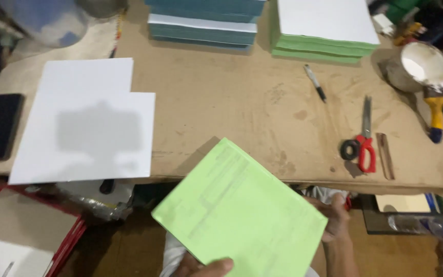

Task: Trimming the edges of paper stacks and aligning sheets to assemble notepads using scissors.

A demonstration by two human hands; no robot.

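Worn brown worktable [242,102], stained; dim brown floor [124,246] beneath.

green sheet [239,215] hiding both palms, print perhaps too blurred

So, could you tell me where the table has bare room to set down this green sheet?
The widest bare patch of the table lies between the white sheets on the left and the pen and scissors. The back edge is taken by paper stacks; the right end is crowded with scissors, glue pot and brush.
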